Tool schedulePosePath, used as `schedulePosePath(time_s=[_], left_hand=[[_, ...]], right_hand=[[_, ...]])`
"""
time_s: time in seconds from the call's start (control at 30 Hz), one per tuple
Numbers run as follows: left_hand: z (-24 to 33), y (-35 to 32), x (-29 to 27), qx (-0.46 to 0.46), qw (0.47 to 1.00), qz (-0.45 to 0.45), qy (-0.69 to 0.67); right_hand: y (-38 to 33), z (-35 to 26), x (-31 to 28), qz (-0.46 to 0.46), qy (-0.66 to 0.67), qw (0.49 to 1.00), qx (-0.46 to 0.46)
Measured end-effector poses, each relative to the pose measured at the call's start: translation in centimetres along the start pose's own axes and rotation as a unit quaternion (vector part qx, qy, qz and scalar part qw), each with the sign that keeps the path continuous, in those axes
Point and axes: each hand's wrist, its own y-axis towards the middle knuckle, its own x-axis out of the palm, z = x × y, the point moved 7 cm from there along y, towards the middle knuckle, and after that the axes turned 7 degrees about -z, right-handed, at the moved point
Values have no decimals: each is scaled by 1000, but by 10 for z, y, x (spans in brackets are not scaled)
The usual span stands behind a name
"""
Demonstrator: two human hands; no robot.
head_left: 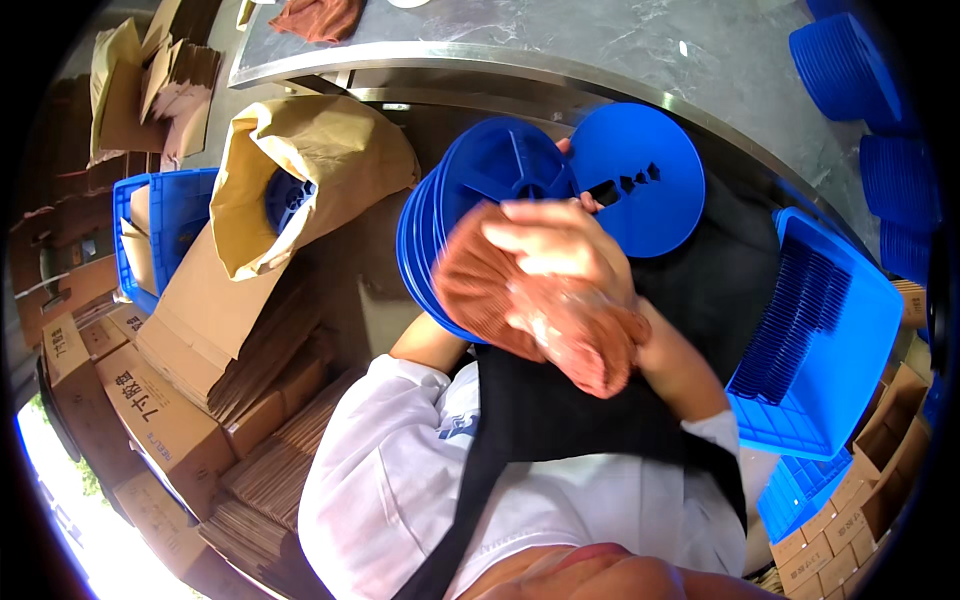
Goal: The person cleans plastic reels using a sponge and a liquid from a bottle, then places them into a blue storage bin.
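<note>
In front of my chest is a stack of blue plastic reels (510, 150), tilted with the spoked face of the outermost one toward me. My left forearm passes behind the stack. Only some fingertips of my left hand (589, 203) show, between the stack and a separate blue disc (655, 205) with small cut-outs; they appear closed on the reels. My right hand (565, 250), blurred by motion, is closed on a bunched brown cloth (490, 285) lying against the front reel. Part of the cloth hangs below the hand.
A grey table (560, 35) with a metal edge runs across the far side. An open yellowish paper sack (350, 145) with a blue reel inside stands left. A blue crate (850, 320) is at right, several reel stacks (840, 65) at far right, cardboard boxes (160, 410) at lower left.
</note>
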Motion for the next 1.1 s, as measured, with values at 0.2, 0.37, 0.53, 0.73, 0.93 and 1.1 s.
schedulePosePath(time_s=[0.2, 0.37, 0.53, 0.73, 0.93, 1.1], left_hand=[[9, -2, 11, -44, 998, 32, 21], [19, -2, -7, -51, 997, 55, 28], [22, -5, -2, -86, 994, 56, 45], [23, -17, 3, -112, 990, 65, 53], [19, -20, 3, -119, 989, 66, 54], [18, -12, 7, -124, 989, 52, 59]], right_hand=[[4, 81, -32, 39, -178, 940, 288], [-77, 28, -62, -29, -291, 922, 254], [-90, 59, -146, 192, -413, 840, 295], [-68, 42, -46, -31, -411, 884, 222], [-102, 46, -114, 114, -389, 890, 208], [-39, 88, -123, 105, -455, 832, 298]])
